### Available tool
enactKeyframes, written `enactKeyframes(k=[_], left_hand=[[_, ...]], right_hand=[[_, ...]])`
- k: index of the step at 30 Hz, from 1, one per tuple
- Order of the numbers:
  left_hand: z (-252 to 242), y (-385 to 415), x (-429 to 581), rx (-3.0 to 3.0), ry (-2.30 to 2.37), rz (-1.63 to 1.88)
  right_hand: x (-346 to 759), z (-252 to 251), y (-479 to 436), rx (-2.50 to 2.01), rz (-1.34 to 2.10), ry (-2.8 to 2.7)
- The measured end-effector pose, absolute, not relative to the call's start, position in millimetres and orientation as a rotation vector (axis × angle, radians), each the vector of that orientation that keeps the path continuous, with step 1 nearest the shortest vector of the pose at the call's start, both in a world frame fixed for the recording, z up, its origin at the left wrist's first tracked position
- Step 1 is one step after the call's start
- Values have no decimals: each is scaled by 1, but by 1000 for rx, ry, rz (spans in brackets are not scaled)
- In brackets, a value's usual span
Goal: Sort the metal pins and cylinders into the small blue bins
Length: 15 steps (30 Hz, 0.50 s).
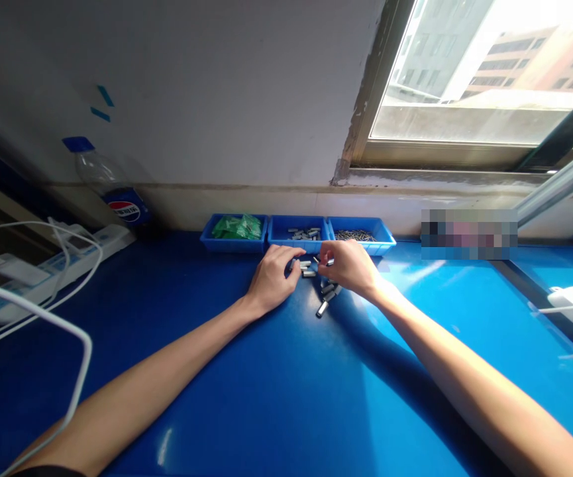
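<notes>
Short silver metal cylinders (322,309) lie loose on the blue table between and just below my hands. My left hand (272,277) rests on the table to the left of them, its fingers curved and thumb apart, with a few cylinders in the gap beside the thumb. Over the right part of the pile, my right hand (350,266) has its fingers drawn together in a pinch; what lies between the fingertips is too small to tell. Behind the hands, a blue middle bin (297,246) holds several similar metal cylinders.
A left bin (234,246) contains green packets; a right bin (365,250) contains thin metal pins or screws. At left stand a cola bottle (126,207) and a power strip (112,242) with white cables (85,358). A window (485,99) is at upper right.
</notes>
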<state>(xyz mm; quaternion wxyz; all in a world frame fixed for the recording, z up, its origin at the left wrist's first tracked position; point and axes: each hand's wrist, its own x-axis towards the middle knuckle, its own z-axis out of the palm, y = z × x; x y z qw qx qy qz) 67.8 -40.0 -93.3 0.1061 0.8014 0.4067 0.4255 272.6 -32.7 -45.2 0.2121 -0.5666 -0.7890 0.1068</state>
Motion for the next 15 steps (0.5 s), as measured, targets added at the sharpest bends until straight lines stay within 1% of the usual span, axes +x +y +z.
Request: enactKeyframes(k=[5, 9, 15], left_hand=[[-94, -40, 66, 2404, 1091, 1226], [-95, -41, 66, 2489, 978, 1217], [-95, -42, 66, 2630, 909, 1210]], right_hand=[[293, -33, -31, -1289, 518, -2303], [300, -28, -33, -1160, 771, -2312], [299, -28, -36, -1043, 1000, -2230]])
